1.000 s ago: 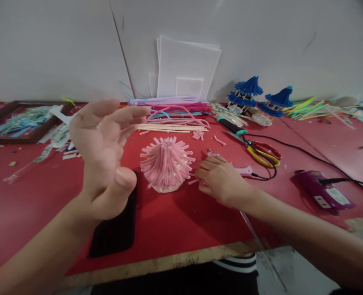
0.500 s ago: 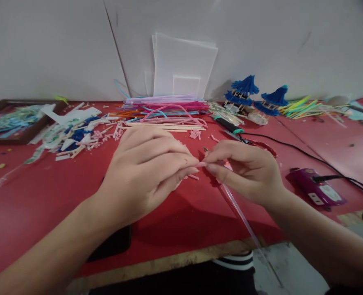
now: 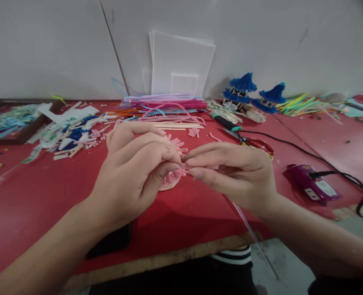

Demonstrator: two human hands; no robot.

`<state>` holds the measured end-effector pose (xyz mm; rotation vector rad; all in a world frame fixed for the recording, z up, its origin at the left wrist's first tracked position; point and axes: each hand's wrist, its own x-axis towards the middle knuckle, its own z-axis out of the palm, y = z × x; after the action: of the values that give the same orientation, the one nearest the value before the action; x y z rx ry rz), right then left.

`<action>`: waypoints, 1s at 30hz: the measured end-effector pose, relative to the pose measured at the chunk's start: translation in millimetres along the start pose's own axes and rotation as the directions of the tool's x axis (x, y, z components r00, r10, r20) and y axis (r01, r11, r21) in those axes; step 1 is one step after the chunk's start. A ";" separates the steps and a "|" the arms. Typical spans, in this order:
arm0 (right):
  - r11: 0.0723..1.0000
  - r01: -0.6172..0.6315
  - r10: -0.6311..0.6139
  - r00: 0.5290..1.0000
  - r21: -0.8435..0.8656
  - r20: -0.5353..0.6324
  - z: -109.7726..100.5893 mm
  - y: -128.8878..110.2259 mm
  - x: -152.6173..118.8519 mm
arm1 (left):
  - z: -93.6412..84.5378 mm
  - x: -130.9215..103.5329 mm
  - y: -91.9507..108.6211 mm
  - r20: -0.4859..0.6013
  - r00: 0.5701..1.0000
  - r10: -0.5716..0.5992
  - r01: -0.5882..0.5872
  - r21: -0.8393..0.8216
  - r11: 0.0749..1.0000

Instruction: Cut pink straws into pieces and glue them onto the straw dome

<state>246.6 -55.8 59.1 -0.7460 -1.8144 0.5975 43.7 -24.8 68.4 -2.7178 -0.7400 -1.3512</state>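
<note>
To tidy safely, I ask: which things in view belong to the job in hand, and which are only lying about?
Job in hand:
- pink piece, pinched between left hand and right hand
- pink fringed model, partly hidden

Seemingly just lying about:
- blue models
- dark frame
- red-handled pliers

Both forearms angle in from the lower corners, left hand [image 3: 138,172] and right hand [image 3: 233,174] palms inward, fingers bent, thumb and fingertips pinched, nearly meeting at center.

Red tabletop [image 3: 169,223], lower centre: open room. Obstacles, right of centre: red-handled pliers [image 3: 263,144], black cord [image 3: 309,153], purple power block [image 3: 302,178].
</note>
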 end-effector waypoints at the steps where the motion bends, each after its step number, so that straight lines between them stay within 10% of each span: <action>1: 1.000 0.021 -0.021 1.000 -0.011 0.011 0.5 -0.3 0.2 | -0.4 1.1 0.3 0.000 1.000 -0.002 0.002 -0.014 1.000; 17: 0.966 0.258 -0.242 0.936 -0.028 0.256 -12.9 -7.3 -5.2 | -28.0 -1.9 -16.0 0.140 0.981 0.134 -0.124 -0.081 0.989; 23: 0.824 0.353 -0.411 0.911 -0.444 -0.038 -9.5 -1.2 -5.1 | -20.7 -7.7 -11.1 0.121 0.964 -0.236 0.229 0.068 0.971; 30: 0.665 0.501 -0.506 0.848 -0.554 0.159 -1.4 12.2 -11.8 | -4.7 -25.4 -15.3 0.274 0.831 -0.484 0.532 -0.139 0.835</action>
<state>253.7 -56.0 43.6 -0.5761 -2.0986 -0.3605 20.8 -22.5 49.2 -3.0078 -1.5248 -1.2519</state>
